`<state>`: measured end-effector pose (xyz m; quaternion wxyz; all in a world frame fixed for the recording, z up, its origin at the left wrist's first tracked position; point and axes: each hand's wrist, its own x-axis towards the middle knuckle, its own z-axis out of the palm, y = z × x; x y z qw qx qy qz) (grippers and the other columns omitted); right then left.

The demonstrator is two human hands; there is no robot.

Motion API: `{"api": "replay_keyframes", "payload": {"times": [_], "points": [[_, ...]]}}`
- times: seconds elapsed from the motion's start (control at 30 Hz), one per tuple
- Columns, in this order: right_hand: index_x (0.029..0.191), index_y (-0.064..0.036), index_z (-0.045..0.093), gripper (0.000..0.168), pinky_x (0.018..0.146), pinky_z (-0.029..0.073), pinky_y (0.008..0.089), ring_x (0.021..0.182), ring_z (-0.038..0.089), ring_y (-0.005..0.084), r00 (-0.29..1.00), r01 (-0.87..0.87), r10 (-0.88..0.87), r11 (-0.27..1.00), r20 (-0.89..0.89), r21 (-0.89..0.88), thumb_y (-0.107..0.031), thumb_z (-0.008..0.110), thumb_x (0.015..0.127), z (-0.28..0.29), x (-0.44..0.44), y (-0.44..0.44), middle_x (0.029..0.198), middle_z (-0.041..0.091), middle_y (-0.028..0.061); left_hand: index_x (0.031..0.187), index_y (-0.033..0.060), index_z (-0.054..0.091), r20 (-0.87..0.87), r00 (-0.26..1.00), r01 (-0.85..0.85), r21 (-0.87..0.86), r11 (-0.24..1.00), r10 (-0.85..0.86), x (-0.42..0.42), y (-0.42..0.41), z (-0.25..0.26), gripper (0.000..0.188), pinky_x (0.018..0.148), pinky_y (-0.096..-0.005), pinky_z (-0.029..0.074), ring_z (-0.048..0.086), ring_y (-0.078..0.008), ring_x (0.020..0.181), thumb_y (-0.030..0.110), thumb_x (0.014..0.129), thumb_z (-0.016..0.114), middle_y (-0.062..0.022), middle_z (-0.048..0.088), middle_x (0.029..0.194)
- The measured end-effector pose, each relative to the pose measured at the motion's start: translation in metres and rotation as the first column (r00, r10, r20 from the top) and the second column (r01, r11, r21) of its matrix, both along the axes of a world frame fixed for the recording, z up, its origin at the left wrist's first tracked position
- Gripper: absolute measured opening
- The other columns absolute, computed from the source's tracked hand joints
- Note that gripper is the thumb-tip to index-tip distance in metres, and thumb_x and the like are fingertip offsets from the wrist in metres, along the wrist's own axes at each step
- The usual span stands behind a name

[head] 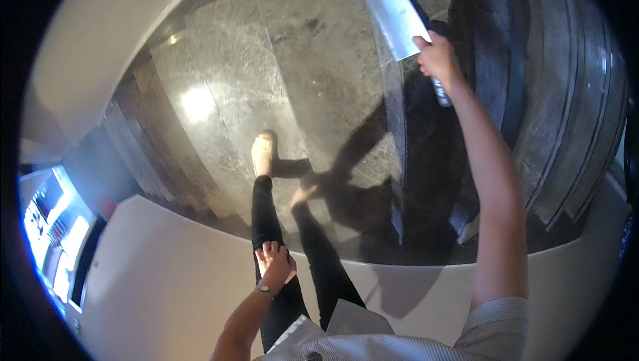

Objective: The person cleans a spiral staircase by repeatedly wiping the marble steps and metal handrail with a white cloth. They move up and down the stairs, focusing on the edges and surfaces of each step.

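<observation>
My right hand [438, 56] grips the handle of a wide-bladed metal cleaver [394, 14]. The arm is stretched out ahead, and the blade extends up and left from my fist, above grey stone stairs. The handle's butt shows below the fist. My left hand [274, 265], a watch or bracelet [266, 289] at its wrist, rests on one black trouser leg [263, 211] near the knee. Its fingers are slightly bent, and I see no object in it. One foot wears a beige shoe [263, 151] on the stone floor; the other foot is blurred.
Stone steps [554, 96] with grooved edges lie on the right. More steps [145, 136] descend or rise at the left; I cannot tell which. Pale walls [174, 271] border the stairs. A bright glazed opening [60, 236] shows at lower left. My dark shadow falls across the steps.
</observation>
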<state>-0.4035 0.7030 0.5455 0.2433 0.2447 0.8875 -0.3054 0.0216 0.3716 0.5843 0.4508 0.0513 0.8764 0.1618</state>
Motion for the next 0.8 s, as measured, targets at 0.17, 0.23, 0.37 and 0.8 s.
{"api": "replay_keyframes", "payload": {"times": [0.17, 0.23, 0.37, 0.8], "points": [[0.102, -0.005, 0.057, 0.028, 0.081, 0.045, 0.0417, 0.093, 0.057, 0.0338, 0.646, -0.75, 0.646, 0.438, 0.407, 0.495, -0.02, 0.043, 0.083, 0.042, -0.055, -0.042, 0.102, 0.058, 0.0191, 0.077, 0.0033, 0.06, 0.048, 0.994, -0.095, 0.014, 0.995, 0.095, 0.0, 0.0, 0.001, 0.024, 0.078, -0.0409, 0.031, 0.04, -0.0271, 0.098, 0.02, 0.061, 0.056, -0.0116, 0.05, 0.093], [0.096, -0.004, 0.056, 0.026, 0.078, 0.044, 0.0434, 0.095, 0.055, 0.0328, 0.554, -0.816, 0.65, 0.303, 0.52, 0.492, -0.02, 0.043, 0.082, 0.041, -0.065, -0.058, 0.099, 0.057, 0.0186, 0.077, 0.0032, 0.06, 0.047, 0.991, -0.128, 0.014, 0.992, 0.127, 0.003, 0.002, -0.005, 0.024, 0.079, -0.041, 0.031, 0.04, -0.0269, 0.1, 0.02, 0.061, 0.056, -0.0115, 0.05, 0.094], [0.095, -0.003, 0.056, 0.025, 0.079, 0.044, 0.0429, 0.095, 0.055, 0.0326, 0.36, -0.896, 0.649, 0.042, 0.67, 0.442, -0.015, 0.041, 0.08, 0.033, -0.058, -0.083, 0.1, 0.058, 0.0161, 0.081, 0.0035, 0.061, 0.106, 0.978, -0.183, 0.023, 0.983, 0.18, 0.006, 0.006, -0.005, 0.025, 0.079, -0.04, 0.031, 0.04, -0.0253, 0.101, 0.021, 0.062, 0.058, -0.0096, 0.05, 0.095], [0.09, -0.006, 0.065, 0.024, 0.074, 0.049, 0.0373, 0.09, 0.061, 0.0269, 0.166, -0.918, 0.565, -0.211, 0.809, 0.335, -0.011, 0.045, 0.078, 0.042, -0.044, -0.127, 0.097, 0.062, 0.013, 0.082, 0.0002, 0.057, 0.135, 0.931, -0.351, 0.074, 0.933, 0.339, 0.007, 0.017, -0.004, 0.028, 0.08, -0.0436, 0.03, 0.04, -0.0299, 0.101, 0.022, 0.064, 0.058, -0.0162, 0.05, 0.097]]}}
